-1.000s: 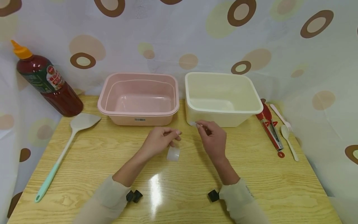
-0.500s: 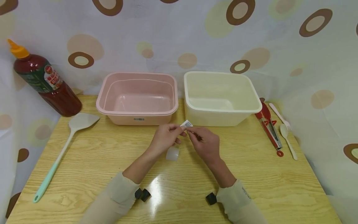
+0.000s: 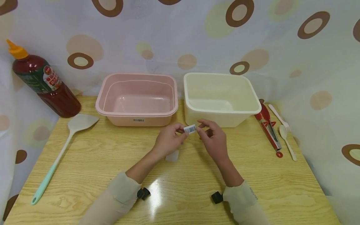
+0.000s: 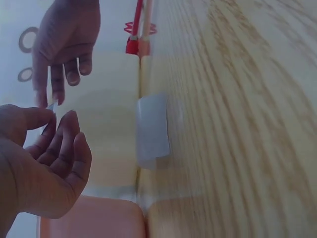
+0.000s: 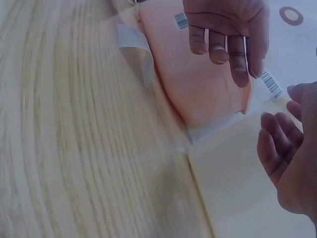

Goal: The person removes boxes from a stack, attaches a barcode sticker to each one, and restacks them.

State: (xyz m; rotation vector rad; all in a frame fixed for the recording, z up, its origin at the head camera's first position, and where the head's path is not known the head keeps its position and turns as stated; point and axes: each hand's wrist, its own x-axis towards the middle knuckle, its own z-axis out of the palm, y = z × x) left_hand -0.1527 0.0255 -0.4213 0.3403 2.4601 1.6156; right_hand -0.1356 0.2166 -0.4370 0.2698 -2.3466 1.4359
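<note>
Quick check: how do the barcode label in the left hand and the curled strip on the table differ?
The barcode label is printed with black bars; the curled strip looks plain. The label is pinched in the left hand; the strip lies on the table. The label looks nearly flat; the strip is visibly curved. Both are small, pale pieces.

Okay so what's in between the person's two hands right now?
A small barcode label, pinched by the left hand, its other end close to the right hand; the head and right wrist views show it.
</note>
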